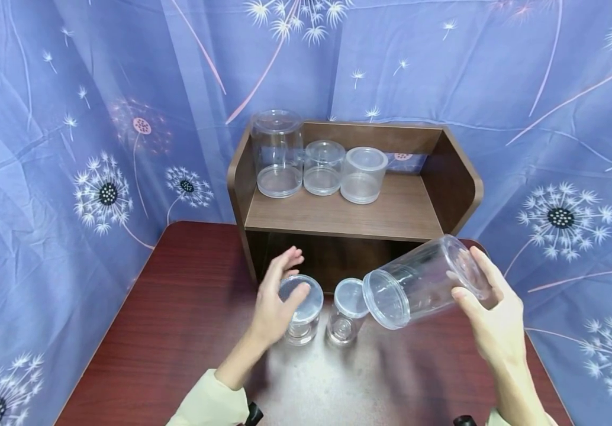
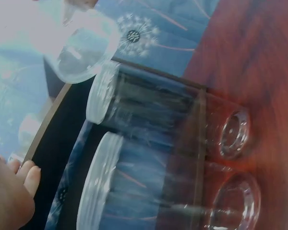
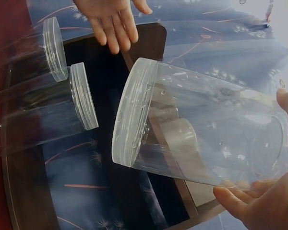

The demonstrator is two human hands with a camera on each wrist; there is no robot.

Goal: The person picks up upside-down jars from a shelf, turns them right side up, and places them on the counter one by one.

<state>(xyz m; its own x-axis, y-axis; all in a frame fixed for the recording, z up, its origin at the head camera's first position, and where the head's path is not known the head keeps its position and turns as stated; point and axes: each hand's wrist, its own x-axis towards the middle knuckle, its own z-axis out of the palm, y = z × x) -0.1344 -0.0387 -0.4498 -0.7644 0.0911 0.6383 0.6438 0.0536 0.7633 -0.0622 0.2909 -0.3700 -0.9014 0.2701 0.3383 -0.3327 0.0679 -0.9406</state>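
Observation:
My right hand [image 1: 500, 322] grips a large clear plastic jar [image 1: 423, 281] near its base, thumb on one side and fingers on the other. The jar is tilted, its lidded end pointing left and down, as the right wrist view also shows with its whitish lid [image 3: 132, 112]. Two smaller lidded jars stand upright on the table: a left jar [image 1: 302, 331] and a right jar [image 1: 342, 328]. My left hand [image 1: 276, 302] has its fingers extended and overlaps the left jar's lid in the head view. In the right wrist view, nothing shows in the left palm [image 3: 105, 7].
A brown wooden shelf unit [image 1: 338, 216] stands at the back of the dark red table [image 1: 151, 331]. On its upper board, towards the left, are a large jar [image 1: 279, 151], a small jar [image 1: 324, 168] and a frosted-looking jar [image 1: 363, 177]. Blue dandelion-print cloth [image 1: 418, 59] hangs around.

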